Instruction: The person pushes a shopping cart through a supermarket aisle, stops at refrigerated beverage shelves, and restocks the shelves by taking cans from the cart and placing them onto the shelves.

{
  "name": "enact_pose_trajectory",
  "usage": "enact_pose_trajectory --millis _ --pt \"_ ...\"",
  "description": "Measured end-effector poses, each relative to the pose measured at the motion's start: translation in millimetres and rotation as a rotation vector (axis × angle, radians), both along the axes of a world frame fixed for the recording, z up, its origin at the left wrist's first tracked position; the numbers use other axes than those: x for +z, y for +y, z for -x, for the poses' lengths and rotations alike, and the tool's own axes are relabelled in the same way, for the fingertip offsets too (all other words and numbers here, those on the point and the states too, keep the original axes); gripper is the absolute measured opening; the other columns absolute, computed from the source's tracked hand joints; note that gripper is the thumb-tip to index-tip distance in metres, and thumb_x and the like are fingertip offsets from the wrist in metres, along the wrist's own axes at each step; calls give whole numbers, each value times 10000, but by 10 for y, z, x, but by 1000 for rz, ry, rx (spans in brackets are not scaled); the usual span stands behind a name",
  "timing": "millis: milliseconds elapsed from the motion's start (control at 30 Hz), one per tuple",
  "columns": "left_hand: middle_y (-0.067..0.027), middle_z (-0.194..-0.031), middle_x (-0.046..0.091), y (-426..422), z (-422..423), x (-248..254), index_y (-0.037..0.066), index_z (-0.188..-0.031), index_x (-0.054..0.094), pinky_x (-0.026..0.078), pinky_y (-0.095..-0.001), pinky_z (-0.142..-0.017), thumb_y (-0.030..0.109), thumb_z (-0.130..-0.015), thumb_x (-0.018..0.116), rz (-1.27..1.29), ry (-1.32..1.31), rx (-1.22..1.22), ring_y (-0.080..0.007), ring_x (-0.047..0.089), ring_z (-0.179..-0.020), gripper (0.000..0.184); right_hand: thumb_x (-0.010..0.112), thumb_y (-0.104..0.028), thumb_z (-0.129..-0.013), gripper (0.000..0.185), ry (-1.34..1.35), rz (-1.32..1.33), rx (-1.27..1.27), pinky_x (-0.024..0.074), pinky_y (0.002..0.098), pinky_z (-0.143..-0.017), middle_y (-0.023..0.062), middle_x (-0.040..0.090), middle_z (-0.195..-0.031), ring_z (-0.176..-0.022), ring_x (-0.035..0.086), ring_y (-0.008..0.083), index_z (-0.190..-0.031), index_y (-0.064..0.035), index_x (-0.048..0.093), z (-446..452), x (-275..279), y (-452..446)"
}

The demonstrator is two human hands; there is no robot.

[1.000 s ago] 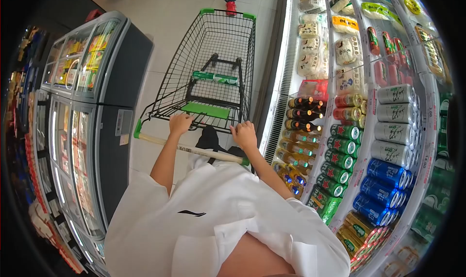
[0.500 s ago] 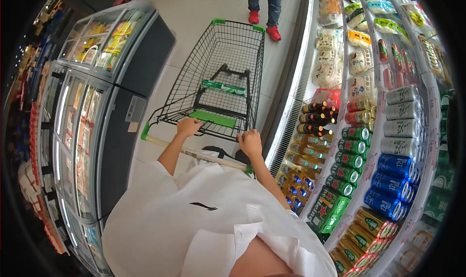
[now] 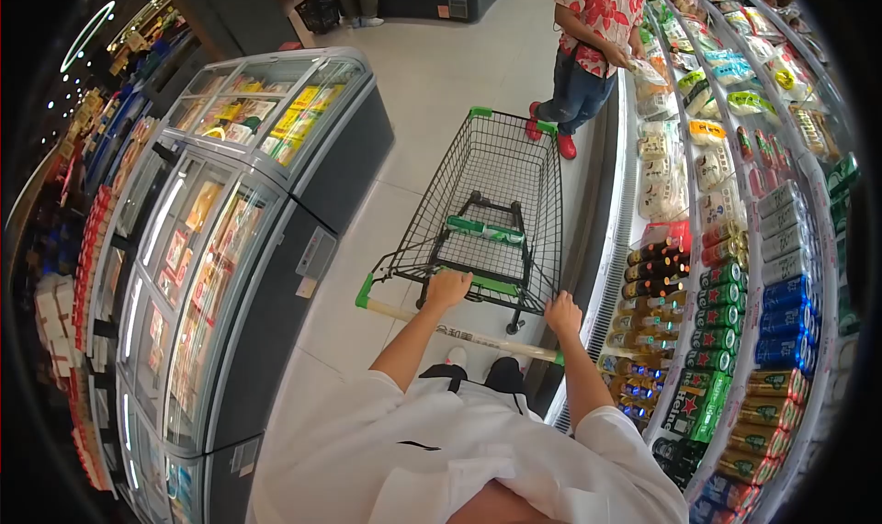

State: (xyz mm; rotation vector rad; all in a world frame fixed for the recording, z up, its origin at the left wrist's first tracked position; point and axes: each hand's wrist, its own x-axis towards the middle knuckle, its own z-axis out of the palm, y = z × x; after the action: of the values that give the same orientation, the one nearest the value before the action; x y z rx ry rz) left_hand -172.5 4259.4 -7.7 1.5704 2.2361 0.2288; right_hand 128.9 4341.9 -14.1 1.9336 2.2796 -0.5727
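A black wire shopping cart [image 3: 439, 186] with green corners stands in front of me. My left hand [image 3: 450, 288] is closed on the cart's rear wire edge, beside a green panel. My right hand [image 3: 563, 315] is closed on the rear right corner of the rim. Both hands reach past the cart's pale handlebar [image 3: 473, 338], which runs beneath my forearms. A green and white bar [image 3: 485, 230] shows through the wire; whether it lies in the basket or belongs to the frame I cannot tell.
Glass-topped freezers [image 3: 266, 111] line the left. On the right, a refrigerated shelf holds bottles [image 3: 648, 308], green beer cans [image 3: 717, 317] and packaged food [image 3: 661, 184]. A person in a floral shirt [image 3: 597, 19] stands just beyond the cart's front right, holding a package.
My view has tilted up and swung left, showing more aisle and the person's upper body. Both hands keep their hold on the cart.
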Motion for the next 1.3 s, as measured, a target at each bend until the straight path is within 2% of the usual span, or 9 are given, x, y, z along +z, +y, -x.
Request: enact_pose_trajectory --millis 367,533,633,700,800,867,967,1100,1300 --pt "-158 -894 721 -1080 58 -79 59 -849 753 513 -474 -782 495 -952 433 77 -26 -75 -353 678 -877 551 531 -282 -922 317 -16 -4 -11 558 465 -800 212 668 -1023 -925 686 384 -1035 10 578 -87 -70 -1299" --pt "-135 -951 727 -1692 -159 26 121 -917 769 507 -450 -817 535 -919 461 246 -55 -57 -330 675 -942 517 549 -166 -852 287 55 47 -74 541 480 -861 256 643 -1067 -970 658 427 -1058 34 554 -314 -76 -2012" --pt "-137 -1021 721 -2113 -333 91 142 -988 764 503 -445 -835 544 -913 456 244 -15 -74 -319 669 -984 512 650 -188 -828 351 13 58 -76 565 433 -840 223 644 -1086 -991 672 373 -1093 12 536 -432 -46 -2445" --pt "-122 -993 720 -2438 -508 105 114 -977 750 500 -437 -823 468 -914 519 231 -18 -32 -315 656 -973 427 613 -150 -826 326 51 82 -115 549 449 -868 236 636 -1100 -1012 657 394 -1093 19 532 -546 -57 -2681" --pt "-88 -847 670 -3028 -671 106 57 -825 665 493 -422 -771 223 -877 649 -433 -52 144 -315 605 -881 175 575 -111 -826 309 94 122 -162 533 467 -894 247 624 -1114 -1031 642 416 -1099 24 521 -725 3 -3203" --pt "-94 -852 660 -3529 -628 148 63 -794 633 487 -422 -745 203 -867 654 -649 32 167 -314 604 -877 160 577 -110 -827 327 98 104 -171 534 472 -888 240 614 -1117 -1025 641 421 -1118 18 504 -781 44 -3442" --pt "-92 -767 643 -4264 -395 198 66 -743 597 474 -421 -695 183 -865 648 -541 159 192 -300 612 -800 177 669 -179 -823 373 46 86 -176 552 432 -874 224 621 -1119 -1020 659 375 -1106 2 507 -908 -23 -3832" --pt "-95 -624 601 -4917 -397 451 58 -704 587 437 -419 -566 211 -884 635 -396 30 285 -294 597 -614 241 674 -178 -816 387 35 103 -187 550 433 -880 218 619 -1123 -1031 654 375 -1113 2 503 -1074 80 -4338" --pt "-103 -565 578 -5443 -376 347 42 -655 585 420 -428 -526 265 -899 619 -405 22 319 -298 567 -526 333 608 -108 -789 379 46 112 -247 541 490 -858 232 614 -1106 -1000 642 433 -1131 10 493 -1130 116 -5038"
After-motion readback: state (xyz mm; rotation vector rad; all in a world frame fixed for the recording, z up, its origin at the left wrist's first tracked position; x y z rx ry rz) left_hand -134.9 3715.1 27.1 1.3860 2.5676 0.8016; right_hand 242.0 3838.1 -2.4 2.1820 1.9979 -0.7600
